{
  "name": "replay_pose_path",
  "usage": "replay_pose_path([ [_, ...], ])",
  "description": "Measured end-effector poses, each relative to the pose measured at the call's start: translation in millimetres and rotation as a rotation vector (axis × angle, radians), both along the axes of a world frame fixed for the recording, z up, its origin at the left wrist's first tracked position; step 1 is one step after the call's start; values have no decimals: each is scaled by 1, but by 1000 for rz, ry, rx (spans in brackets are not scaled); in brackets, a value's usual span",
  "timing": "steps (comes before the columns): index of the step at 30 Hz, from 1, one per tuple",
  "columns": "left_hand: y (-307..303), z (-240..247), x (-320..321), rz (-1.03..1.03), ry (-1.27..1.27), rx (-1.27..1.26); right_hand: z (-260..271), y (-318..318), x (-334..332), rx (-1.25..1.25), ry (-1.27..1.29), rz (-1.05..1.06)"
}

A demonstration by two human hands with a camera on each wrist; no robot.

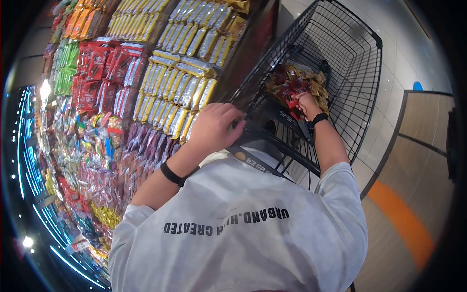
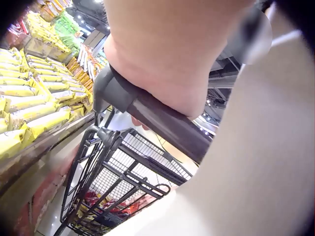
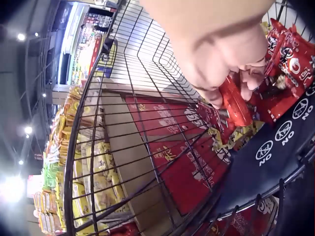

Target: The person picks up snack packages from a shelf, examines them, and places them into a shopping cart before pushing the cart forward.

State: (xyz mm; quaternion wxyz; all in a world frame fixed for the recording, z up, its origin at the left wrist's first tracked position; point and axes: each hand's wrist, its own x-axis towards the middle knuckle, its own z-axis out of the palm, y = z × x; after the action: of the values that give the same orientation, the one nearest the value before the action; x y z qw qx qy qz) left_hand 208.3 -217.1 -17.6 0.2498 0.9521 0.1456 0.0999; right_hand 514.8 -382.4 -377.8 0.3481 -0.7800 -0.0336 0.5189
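Where the display stands at the far left, red display packets [image 1: 95, 63] adjoin yellow packets [image 1: 168, 92] laid in close parallel rows; all are narrow, flat-ended pouches in glossy, creased film. To the right of these, the left hand [image 1: 215, 125] rests over the handle [image 2: 162, 118] of the cart [image 1: 377, 43], its palm on the smooth dark bar and its fingertips visible below, so it is judged to be gripping the bar; a black band [image 1: 171, 174] encircles its wrist. Farther right, inside the cart's open black wire basket, is the red packet [image 3: 236, 105], at the fingertips of the right hand [image 1: 309, 103]. These fingers are curled and pinch the packet near one end; in the right wrist view its long axis runs steeply down from the fingers. The right hand is therefore the nearer, in direct contact; the left is well apart, on the handle side. Beneath and around the red packet, crinkled red and gold pouches [image 1: 316, 83] form a loose heap. A rigid, smooth dark panel [image 3: 273, 145] printed with white round signs adjoins this heap. Outside the cart, at far right, pale tiles [image 1: 391, 109] meet an orange strip [image 1: 401, 219].
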Motion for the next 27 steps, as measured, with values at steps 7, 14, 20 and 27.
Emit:
replay_pose_path([
  [7, 8, -10, -11, -14, -97, -27, -82, -26, 20, 185, 228, -90],
  [14, 14, -8, -19, 3, -248, -83, -32, -8, 29, -40, 68, 127],
  [20, 34, -5, -35, 180, -434, -417, 61, 11, 20, -131, -7, 189],
  [27, 116, 4, -98, 735, -496, -224, 157, 0, 18, 217, 56, -29],
])
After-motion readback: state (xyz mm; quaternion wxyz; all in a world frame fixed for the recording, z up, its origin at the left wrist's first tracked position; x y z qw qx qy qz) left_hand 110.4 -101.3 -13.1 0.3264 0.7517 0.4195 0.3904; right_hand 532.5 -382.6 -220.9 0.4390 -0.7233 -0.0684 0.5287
